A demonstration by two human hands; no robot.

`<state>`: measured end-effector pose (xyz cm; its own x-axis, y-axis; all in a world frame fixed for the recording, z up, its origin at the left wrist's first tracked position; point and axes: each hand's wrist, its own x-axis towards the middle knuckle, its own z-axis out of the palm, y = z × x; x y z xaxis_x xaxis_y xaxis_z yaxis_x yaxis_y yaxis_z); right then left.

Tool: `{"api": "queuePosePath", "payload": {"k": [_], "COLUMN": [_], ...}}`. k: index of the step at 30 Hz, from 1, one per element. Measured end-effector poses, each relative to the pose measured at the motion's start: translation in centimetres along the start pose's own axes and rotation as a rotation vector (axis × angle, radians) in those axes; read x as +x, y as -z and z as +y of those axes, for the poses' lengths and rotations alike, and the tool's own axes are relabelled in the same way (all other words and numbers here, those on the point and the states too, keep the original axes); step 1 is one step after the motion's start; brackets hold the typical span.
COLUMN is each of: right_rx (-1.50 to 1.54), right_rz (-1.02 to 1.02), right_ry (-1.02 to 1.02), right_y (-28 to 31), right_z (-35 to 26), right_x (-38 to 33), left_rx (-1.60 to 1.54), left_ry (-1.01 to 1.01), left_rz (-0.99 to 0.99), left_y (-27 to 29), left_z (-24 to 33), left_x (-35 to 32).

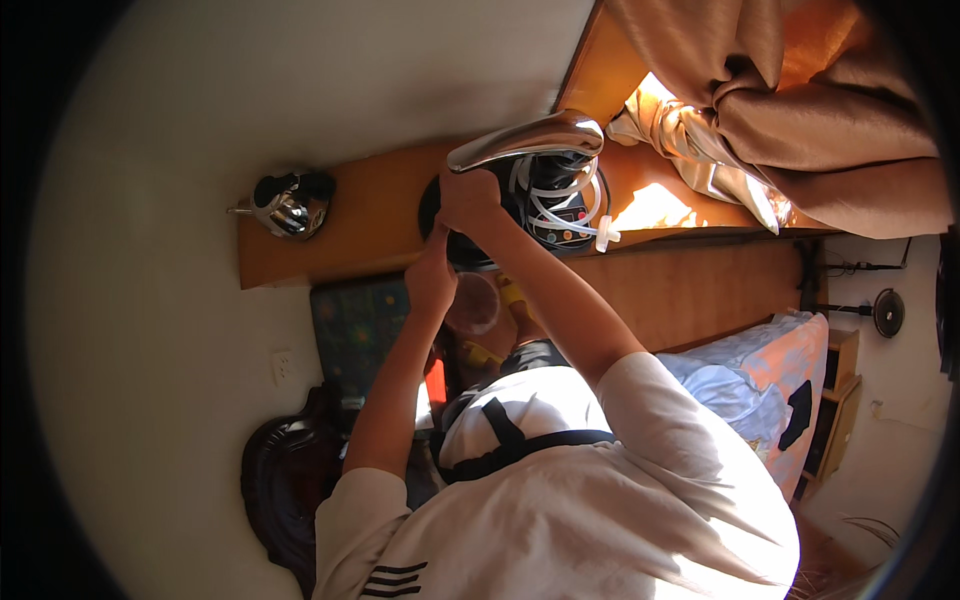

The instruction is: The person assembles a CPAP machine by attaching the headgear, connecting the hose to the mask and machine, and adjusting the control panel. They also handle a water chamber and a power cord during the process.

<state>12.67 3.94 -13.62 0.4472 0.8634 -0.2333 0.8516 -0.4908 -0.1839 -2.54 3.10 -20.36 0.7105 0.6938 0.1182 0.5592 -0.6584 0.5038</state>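
Both arms reach up to a wooden shelf (370, 215) on the wall: the right hand (468, 198) is closed around the near end of a shiny curved metal piece (528, 138) that arcs up and right over a dark appliance (555, 195) wound with white tubing (575, 205). The left hand (430, 275) sits just below it at the shelf's front edge, fingers bent, though whether it grips anything cannot be told. A small chrome kettle (292, 203) stands well left on the shelf, and brown curtains (800, 110) hang at the far right.
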Motion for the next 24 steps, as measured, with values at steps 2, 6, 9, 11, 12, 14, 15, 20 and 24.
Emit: {"api": "queuePosePath", "payload": {"k": [2,6,9,11,12,14,15,20,24], "right_rx": [-0.108,-0.287,-0.262,-0.212,-0.184,-0.092,-0.033,0.084,0.043], "right_rz": [-0.013,0.1,0.256,0.324,0.329,0.279,0.22,0.375,0.446], "right_ry": [0.055,0.104,0.097,0.12,0.137,0.179,0.198,0.05,0.121], "right_y": [-0.5,-4.9,-7.3,-7.9,-7.5,-5.9,-5.3,-5.6,-7.1], "right_z": [-1.6,-4.2,-3.9,-2.9,-2.2,-0.2,1.3,5.9,1.4], "right_x": [-0.4,-1.9,-3.5,-5.7,-7.4,-10.1,-11.3,-12.8,-11.6], "left_rx": [0.038,-0.105,-0.255,-0.266,-0.322,-0.428,-0.421,-0.372,-0.29], "left_ry": [0.126,-0.038,-0.053,-0.116,-0.082,-0.015,-0.037,-0.07,-0.028], "left_rz": [-0.039,-0.028,0.02,0.059,0.025,-0.035,-0.027,-0.013,-0.03], "left_y": [-0.9,-1.9,-0.5,-0.1,0.2,0.9,0.7,0.8,0.4], "left_z": [-1.7,-5.2,-4.1,-3.5,-3.3,-3.3,-3.3,-2.8,-2.8], "left_x": [0.6,0.7,1.2,1.5,1.6,1.7,1.8,1.9,1.7]}}
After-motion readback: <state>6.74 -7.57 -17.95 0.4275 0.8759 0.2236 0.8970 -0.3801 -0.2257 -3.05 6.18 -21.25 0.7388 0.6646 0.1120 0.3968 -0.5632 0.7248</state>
